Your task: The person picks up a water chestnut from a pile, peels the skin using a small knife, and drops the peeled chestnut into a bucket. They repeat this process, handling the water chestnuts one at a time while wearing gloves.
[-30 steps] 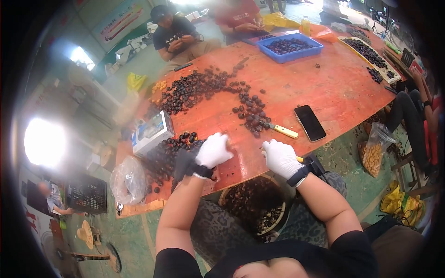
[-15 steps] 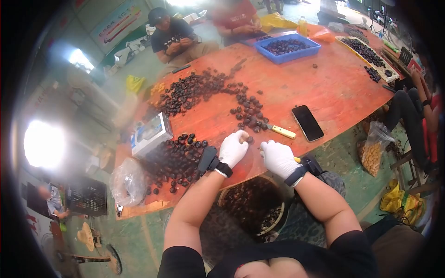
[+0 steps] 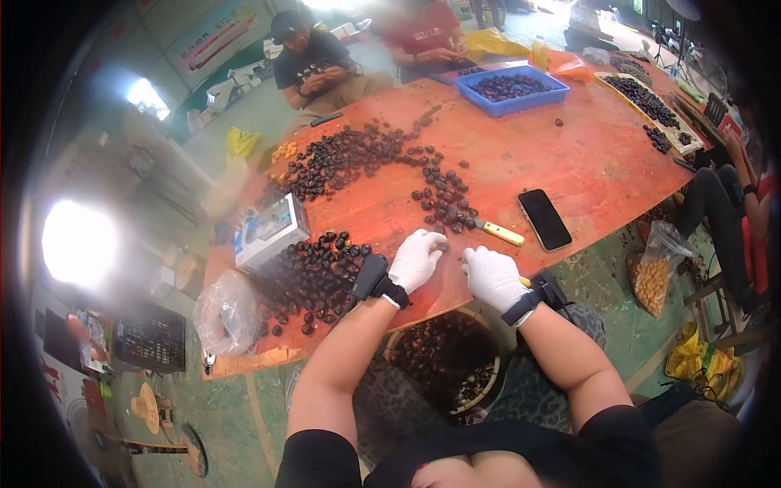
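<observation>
- The left hand [image 3: 417, 259], in a white glove, reaches over the near edge of the worktop [image 3: 586, 167], back of the glove up, its fingers pointing forward and inward.
- Its thumb and fingers are drawn close together around a dark chestnut [image 3: 442, 246], partly hidden at the fingertips.
- The right hand [image 3: 492, 278], gloved alike, is just beside it with a narrow gap between them; its fingers are curled and its knuckles face up.
- It appears to grip a yellow handle [image 3: 525, 281], whose end shows past the little-finger side; the rest is hidden.
- Both elbows are bent and spread outward, and the forearms slant up toward each other from the lower corners.
- Each wrist carries a black strapped device, the left one [image 3: 370, 277] beside a pile of chestnuts [image 3: 313, 272], the right one [image 3: 550, 286] near the worktop's edge.
- Beyond the hands lie more loose chestnuts [image 3: 439, 195] and a pale-handled knife [image 3: 502, 233], with a black phone [image 3: 544, 220] to its right.
- Under the edge, between the person's knees, stands a round tub [image 3: 499, 366] of dark shells.
</observation>
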Motion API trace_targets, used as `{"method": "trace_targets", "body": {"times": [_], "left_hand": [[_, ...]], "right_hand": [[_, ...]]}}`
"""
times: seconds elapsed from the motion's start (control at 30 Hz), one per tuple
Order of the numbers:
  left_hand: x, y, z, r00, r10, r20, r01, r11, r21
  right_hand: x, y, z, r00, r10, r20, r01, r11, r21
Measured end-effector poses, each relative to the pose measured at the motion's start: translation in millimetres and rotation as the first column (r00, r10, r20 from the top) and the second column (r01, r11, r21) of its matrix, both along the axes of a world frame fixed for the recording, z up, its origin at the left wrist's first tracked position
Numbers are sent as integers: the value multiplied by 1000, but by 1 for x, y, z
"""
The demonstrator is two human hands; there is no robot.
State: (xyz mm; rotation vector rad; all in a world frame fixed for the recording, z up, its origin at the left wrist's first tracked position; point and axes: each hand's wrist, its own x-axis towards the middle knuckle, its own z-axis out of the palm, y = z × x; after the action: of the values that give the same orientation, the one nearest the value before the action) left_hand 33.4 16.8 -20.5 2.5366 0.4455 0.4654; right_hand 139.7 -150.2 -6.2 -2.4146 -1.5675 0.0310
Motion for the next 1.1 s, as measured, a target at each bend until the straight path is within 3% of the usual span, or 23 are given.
{"method": "trace_targets", "body": {"times": [0.13, 0.17, 0.23, 0.33, 0.43, 0.53, 0.93, 1.03, 1.1], "left_hand": [[-13, 6, 1, 997, -66, 40, 66, 998, -3], [-17, 5, 0, 999, -31, 31, 37, 973, -230], [-26, -7, 16, 999, 31, -9, -29, 771, -636], [-36, 3, 9, 995, 37, -89, -89, 713, -696], [-39, 1, 1, 991, 91, -98, -128, 854, -504], [-39, -3, 7, 989, 73, -125, -118, 909, -399], [-35, -13, 19, 986, 84, -146, -115, 969, -220], [-35, -6, 3, 991, 87, -99, -118, 920, -374], [-36, -8, 3, 990, 96, -107, -125, 943, -310]], "right_hand": [[0, 0, -1, 1000, 5, -16, -4, 1000, 22], [0, 0, -2, 1000, 7, -20, -6, 1000, 29], [-2, 1, 1, 999, 23, -26, -22, 999, 50], [-8, 3, 1, 997, 68, -31, -66, 995, 75], [-13, 6, 0, 994, 108, -26, -105, 990, 96], [-17, 9, 1, 991, 131, 5, -130, 983, 126], [-22, 26, -5, 968, 200, 152, -227, 956, 186], [-20, 22, 1, 969, 198, 146, -219, 965, 147], [-19, 19, 2, 971, 194, 136, -211, 970, 121]]}}
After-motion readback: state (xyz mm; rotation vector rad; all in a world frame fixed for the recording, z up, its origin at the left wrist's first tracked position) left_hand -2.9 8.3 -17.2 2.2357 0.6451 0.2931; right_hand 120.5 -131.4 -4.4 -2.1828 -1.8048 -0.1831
